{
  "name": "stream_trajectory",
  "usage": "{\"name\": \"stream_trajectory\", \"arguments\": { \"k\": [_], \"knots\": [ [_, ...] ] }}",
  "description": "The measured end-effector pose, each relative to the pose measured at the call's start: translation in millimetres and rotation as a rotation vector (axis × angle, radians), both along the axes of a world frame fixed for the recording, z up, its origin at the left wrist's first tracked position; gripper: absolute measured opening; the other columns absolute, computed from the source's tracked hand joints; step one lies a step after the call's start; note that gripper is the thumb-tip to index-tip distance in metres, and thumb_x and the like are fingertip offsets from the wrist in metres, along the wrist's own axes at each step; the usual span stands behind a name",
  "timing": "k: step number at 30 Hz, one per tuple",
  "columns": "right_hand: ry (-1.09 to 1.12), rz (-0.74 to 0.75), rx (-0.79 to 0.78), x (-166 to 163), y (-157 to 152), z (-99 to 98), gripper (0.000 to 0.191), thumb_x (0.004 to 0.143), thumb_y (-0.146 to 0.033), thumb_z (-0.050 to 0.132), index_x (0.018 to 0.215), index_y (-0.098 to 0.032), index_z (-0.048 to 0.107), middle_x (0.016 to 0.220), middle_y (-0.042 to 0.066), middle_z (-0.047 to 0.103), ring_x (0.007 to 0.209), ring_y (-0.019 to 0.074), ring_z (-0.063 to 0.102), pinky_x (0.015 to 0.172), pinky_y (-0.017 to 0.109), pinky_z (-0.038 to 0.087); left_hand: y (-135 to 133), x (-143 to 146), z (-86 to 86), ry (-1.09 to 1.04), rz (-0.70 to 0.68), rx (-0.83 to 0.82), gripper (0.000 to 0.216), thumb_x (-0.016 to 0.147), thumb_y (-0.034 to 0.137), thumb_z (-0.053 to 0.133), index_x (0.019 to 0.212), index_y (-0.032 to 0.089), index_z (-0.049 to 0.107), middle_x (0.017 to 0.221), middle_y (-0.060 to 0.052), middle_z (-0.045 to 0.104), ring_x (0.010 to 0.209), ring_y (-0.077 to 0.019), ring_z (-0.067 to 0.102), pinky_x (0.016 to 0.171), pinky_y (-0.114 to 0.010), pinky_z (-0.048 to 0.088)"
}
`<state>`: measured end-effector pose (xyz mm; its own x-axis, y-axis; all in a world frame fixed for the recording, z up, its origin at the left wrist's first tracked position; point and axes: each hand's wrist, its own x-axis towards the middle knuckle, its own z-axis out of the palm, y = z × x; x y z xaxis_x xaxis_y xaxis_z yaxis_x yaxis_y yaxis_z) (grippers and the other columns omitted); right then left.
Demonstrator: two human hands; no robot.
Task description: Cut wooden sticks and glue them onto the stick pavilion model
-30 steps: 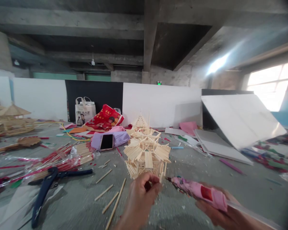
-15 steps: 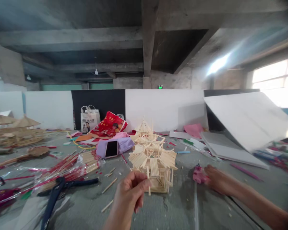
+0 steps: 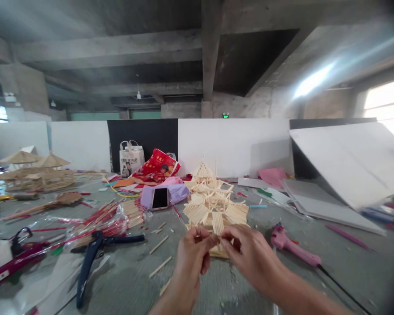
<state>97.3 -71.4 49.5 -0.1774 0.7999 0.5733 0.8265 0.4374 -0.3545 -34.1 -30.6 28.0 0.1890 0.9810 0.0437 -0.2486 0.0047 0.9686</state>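
fingertips meet at the near face of a tiered stick model (image 3: pixel 216 197) at the center of the frame, where the left hand (image 3: pixel 194 250) comes in from the lower left and the right hand (image 3: pixel 250 247) from the lower right. the model lies straight beyond the 2 hands, its long axis running up the frame from a base partly hidden behind the fingers to a pointed top; neither hand is clearly nearer. both hands are curled, thumbs and forefingers pinched close together beneath a slatted strip; whether a small stick is caught between them cannot be told. on the gray surface (image 3: pixel 246 284), a pink glue gun (image 3: pixel 293 247) rests right of the right hand, its cord trailing to the lower right. loose sticks (image 3: pixel 160 267) lie just left of the left hand, with dark blue-handled cutters (image 3: pixel 87 267) farther left. a phone (image 3: pixel 160 199) leans on lilac cloth (image 3: pixel 180 192) left of the model, and more stick models (image 3: pixel 41 176) stand at the left of the frame. white panels (image 3: pixel 233 144) line the far side beneath concrete beams (image 3: pixel 118 48), with a bright window (image 3: pixel 389 103) at upper right.
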Motion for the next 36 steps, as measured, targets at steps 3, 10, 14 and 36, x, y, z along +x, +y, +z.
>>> {"name": "stream_trajectory", "arguments": {
  "k": [3,10,14,36],
  "knots": [
    [-0.046,0.050,0.012,-5,0,-3.5,0.014,0.082,-0.015,0.043,0.081,-0.020,0.056,0.074,0.000,0.059,0.065,0.0125,0.053,0.060,0.024,0.037,1,-1,-0.3,-0.014,-0.001,-0.001,0.030,0.063,0.034,0.065,0.067,0.019,0.039,0.037,0.013,0.036,0.026,-0.0015,0.025,0.026,-0.014,0.013],
    [-0.144,-0.002,0.051,-4,-3,0.6,0.014,0.082,-0.017,0.045,0.093,-0.020,0.054,0.086,0.003,0.058,0.075,0.0162,0.055,0.066,0.028,0.042,14,-14,11.8,0.200,0.043,0.124,0.025,0.063,0.034,0.062,0.068,0.019,0.043,0.043,0.011,0.042,0.028,-0.0037,0.032,0.029,-0.016,0.020],
    [-0.204,-0.109,0.084,10,7,9.5,0.016,0.079,-0.019,0.050,0.095,-0.018,0.052,0.093,0.005,0.056,0.087,0.0203,0.053,0.077,0.034,0.041,38,-29,33.6,0.588,0.137,0.426,0.017,0.060,0.029,0.063,0.064,0.018,0.051,0.051,0.006,0.052,0.044,-0.0073,0.046,0.045,-0.019,0.032],
    [-0.418,-0.151,0.178,-9,22,2.9,0.020,0.081,-0.034,0.052,0.082,-0.015,0.056,0.083,0.008,0.055,0.082,0.0231,0.048,0.073,0.036,0.037,43,-4,48.4,1.149,0.206,0.584,0.008,0.066,0.022,0.054,0.073,0.023,0.057,0.068,0.000,0.064,0.065,-0.0152,0.058,0.054,-0.022,0.034]
  ]
}}
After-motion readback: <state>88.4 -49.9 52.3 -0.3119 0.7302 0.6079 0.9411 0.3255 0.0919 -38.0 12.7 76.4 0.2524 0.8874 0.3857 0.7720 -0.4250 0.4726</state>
